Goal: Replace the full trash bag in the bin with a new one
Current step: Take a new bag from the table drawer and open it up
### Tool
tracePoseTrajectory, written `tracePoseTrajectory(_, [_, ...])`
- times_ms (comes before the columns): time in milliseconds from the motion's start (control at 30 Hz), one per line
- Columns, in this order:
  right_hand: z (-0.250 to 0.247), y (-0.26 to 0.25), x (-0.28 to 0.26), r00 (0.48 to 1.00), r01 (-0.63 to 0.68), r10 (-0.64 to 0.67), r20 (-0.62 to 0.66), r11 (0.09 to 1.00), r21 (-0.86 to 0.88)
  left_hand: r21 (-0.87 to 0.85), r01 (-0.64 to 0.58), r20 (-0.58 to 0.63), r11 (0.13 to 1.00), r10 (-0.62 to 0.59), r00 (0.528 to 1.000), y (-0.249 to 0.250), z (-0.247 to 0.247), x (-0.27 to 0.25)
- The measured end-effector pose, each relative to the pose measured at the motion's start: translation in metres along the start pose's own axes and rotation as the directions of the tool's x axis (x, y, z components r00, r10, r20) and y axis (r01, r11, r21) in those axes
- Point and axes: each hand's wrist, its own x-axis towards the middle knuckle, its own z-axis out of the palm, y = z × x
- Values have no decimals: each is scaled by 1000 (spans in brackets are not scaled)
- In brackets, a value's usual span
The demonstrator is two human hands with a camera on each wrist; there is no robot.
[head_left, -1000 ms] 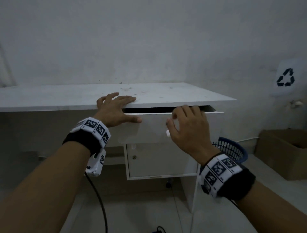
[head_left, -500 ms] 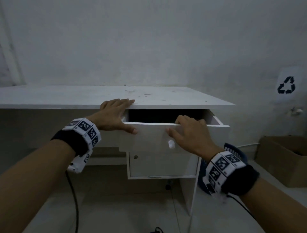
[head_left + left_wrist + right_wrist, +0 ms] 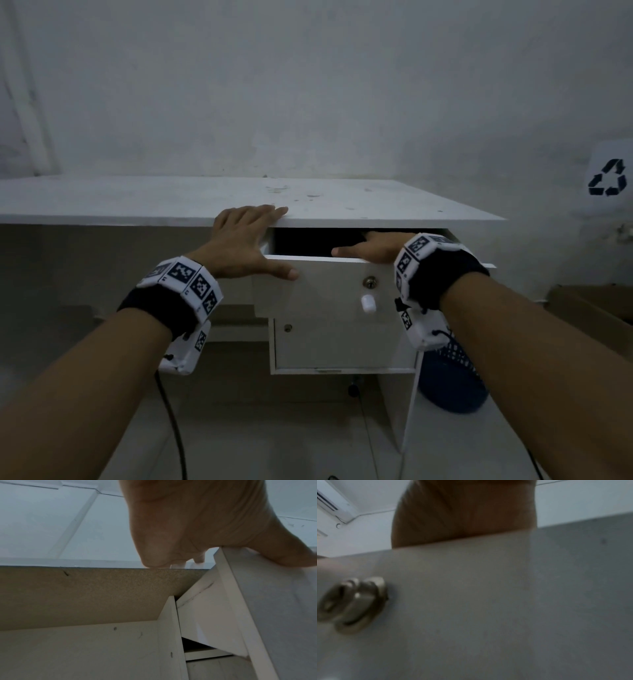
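The white desk's top drawer (image 3: 325, 291) stands partly pulled out, its inside dark. My left hand (image 3: 246, 240) lies with straight fingers on the desk top's (image 3: 137, 198) front edge, the thumb touching the drawer front. My right hand (image 3: 373, 246) reaches over the drawer's top edge into the drawer; only its thumb and back show, and the fingers are hidden inside. The blue mesh bin (image 3: 452, 380) stands on the floor right of the desk, behind my right wrist. No trash bag is in view. In the right wrist view the palm (image 3: 464, 513) sits above the drawer front (image 3: 488, 601).
The drawer front carries a metal lock (image 3: 369, 283) and a white knob (image 3: 368, 303). Below is a closed cabinet door (image 3: 342, 342). A cardboard box (image 3: 596, 308) sits on the floor at far right, under a recycling sign (image 3: 608, 178). A black cable (image 3: 171, 428) hangs from my left wrist.
The drawer has slid further out. My right hand has left the knob and gone over the drawer's top edge into it. My left hand stays on the desk edge.
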Motion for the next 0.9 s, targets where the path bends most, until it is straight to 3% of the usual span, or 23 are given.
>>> tracePoseTrajectory(100, [0,6,-2,997,67,-65,-30,997,42,-4,12,3,1000,-12,1000,3,-1,-2])
tracePoseTrajectory(167, [1,11,-7,989,133,-139,-56,987,-95,-4,14,3,1000,-14,1000,3,-1,-2])
tracePoseTrajectory(267, [5,10,-11,979,104,-145,-147,961,-255,-7,26,4,1000,-26,1000,1,-1,-1])
tracePoseTrajectory(333, [3,6,-7,986,35,-62,-157,985,-168,-16,30,6,999,-30,1000,1,-1,-1])
tracePoseTrajectory(400, [-6,3,-9,996,9,-15,-91,997,-75,-20,31,11,999,-31,999,1,-1,0])
tracePoseTrajectory(500, [-17,1,-34,997,78,-78,0,993,-90,-23,44,19,999,-43,999,2,-2,-1])
tracePoseTrajectory(600, [-16,6,-52,988,110,-122,-91,986,-126,-13,53,25,999,-53,998,5,-4,-1])
tracePoseTrajectory(667, [-7,10,-56,938,189,-208,-279,977,-95,-7,63,27,998,-62,998,6,-5,-2])
tracePoseTrajectory(733, [4,13,-60,836,268,-221,-502,963,24,-6,68,34,998,-68,997,6,-5,-2])
tracePoseTrajectory(900, [19,15,-64,585,526,-160,-795,821,222,11,70,34,997,-70,997,5,-4,-1])
